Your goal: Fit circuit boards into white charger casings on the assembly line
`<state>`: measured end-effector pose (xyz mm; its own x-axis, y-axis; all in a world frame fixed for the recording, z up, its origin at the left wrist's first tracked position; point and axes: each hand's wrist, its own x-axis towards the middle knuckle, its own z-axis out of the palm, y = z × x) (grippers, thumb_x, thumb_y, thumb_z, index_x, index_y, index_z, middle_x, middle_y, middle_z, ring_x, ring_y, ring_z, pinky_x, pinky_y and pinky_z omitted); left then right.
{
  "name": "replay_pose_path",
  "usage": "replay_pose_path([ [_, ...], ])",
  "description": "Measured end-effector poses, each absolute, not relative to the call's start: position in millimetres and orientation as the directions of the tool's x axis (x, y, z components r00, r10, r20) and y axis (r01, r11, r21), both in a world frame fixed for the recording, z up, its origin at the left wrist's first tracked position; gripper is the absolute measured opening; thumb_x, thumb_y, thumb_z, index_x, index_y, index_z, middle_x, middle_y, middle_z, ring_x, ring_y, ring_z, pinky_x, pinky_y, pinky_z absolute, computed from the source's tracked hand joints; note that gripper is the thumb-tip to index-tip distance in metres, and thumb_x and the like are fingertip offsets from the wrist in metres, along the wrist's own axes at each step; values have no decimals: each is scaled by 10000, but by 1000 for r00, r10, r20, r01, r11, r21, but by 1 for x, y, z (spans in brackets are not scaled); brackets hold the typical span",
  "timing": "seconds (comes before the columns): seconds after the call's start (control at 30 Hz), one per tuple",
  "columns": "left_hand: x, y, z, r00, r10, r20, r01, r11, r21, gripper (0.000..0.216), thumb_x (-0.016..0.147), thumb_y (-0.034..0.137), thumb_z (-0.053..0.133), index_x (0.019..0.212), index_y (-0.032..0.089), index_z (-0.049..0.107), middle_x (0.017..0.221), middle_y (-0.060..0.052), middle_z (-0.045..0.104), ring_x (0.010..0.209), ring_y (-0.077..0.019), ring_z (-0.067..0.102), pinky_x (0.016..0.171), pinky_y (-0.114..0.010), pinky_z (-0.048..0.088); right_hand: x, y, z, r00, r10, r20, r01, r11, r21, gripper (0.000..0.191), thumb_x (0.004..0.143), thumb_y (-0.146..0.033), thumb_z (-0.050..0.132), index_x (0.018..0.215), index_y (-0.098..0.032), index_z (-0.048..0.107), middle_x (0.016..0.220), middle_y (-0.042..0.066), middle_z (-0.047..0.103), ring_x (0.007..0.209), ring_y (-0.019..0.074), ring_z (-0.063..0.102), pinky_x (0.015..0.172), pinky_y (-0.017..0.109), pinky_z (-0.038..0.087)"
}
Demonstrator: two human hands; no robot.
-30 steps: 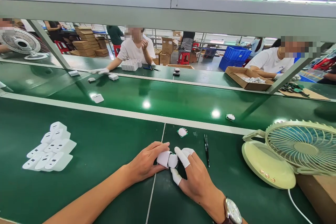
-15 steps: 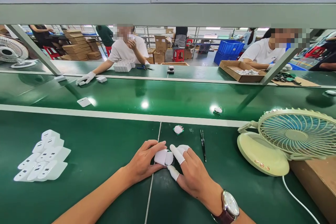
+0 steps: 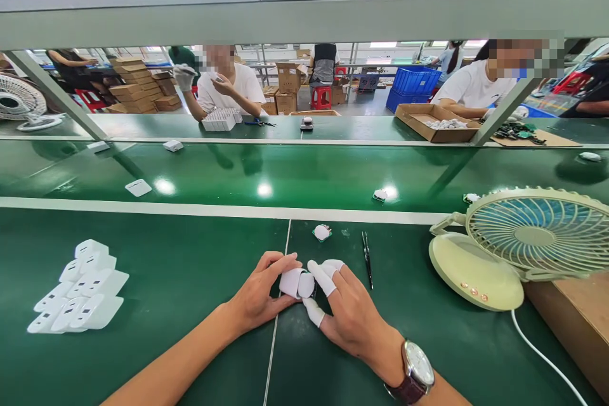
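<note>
My left hand [image 3: 257, 295] is closed around a small white plastic housing [image 3: 289, 283], thumb and fingers on its sides. At the housing's right end sits a circuit board with a round white pad [image 3: 306, 285]. My right hand [image 3: 354, 314], with white finger cots on several fingers, pinches that board from the right. How far the board sits inside the housing is hidden. Beyond my hands lies a second board with a white pad [image 3: 322, 232]. A pair of black tweezers [image 3: 366, 260] rests to its right. At the left, several white housings [image 3: 95, 282] are grouped together.
A pale green fan [image 3: 533, 238] stands at the right beside a cardboard box [image 3: 573, 317]. Across the table runs a green conveyor belt [image 3: 323, 171] carrying white parts. Two co-workers sit opposite, with an open carton [image 3: 440, 124] near the right one. A metal beam [image 3: 304, 16] crosses above.
My hands keep nearly the same hold. White parts on the belt have shifted left, and another has appeared by the fan. The left co-worker's gloved hand has risen from the belt.
</note>
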<state>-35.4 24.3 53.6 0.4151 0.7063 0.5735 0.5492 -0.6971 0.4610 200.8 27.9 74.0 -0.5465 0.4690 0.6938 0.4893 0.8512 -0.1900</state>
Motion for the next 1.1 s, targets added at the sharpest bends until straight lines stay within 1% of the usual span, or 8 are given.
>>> replay_pose_path([
  [0.23,-34,23,52,437,693,573,564,-708,426,737,945,209,682,1583,270,319,1194,-95,726,1096,-251,629,945,-396,617,201,26,73,-587,462,665,493,855,-160,592,921,-52,526,1500,-37,405,1004,165,657,928,329,605,758,525,615],
  [0.43,-34,24,52,416,727,546,544,-680,491,792,905,243,742,1572,273,317,1222,-96,731,1142,-266,616,960,-429,613,205,31,77,-564,472,677,441,866,-236,655,957,-145,618,1547,-66,344,1125,183,668,1042,331,628,862,513,626],
  [0.57,-33,24,51,407,726,554,505,-684,525,758,908,231,722,1561,270,338,1224,-101,728,1173,-272,613,973,-442,604,206,32,78,-557,470,685,450,864,-226,647,974,-157,599,1566,-99,344,1038,152,681,955,315,646,783,491,631],
  [0.67,-32,23,51,414,721,556,479,-691,541,732,913,214,703,1551,266,350,1241,-103,721,1178,-269,613,985,-440,598,204,31,77,-545,461,701,433,870,-235,615,969,-121,590,1547,-97,379,1008,147,683,915,304,641,743,476,624],
  [0.87,-34,24,53,383,728,568,484,-682,548,713,913,174,696,1534,261,356,1234,-110,722,1176,-265,625,985,-442,602,200,29,78,-488,432,758,373,889,-266,613,927,-58,646,1502,-108,439,1135,167,674,1012,300,624,808,472,612],
  [1.1,-35,24,53,371,704,606,475,-705,527,752,912,159,692,1560,257,323,1220,-111,730,1174,-266,629,989,-456,601,200,29,81,-484,424,766,379,890,-254,616,919,-48,658,1498,-114,459,1132,163,668,1010,293,633,802,464,616],
])
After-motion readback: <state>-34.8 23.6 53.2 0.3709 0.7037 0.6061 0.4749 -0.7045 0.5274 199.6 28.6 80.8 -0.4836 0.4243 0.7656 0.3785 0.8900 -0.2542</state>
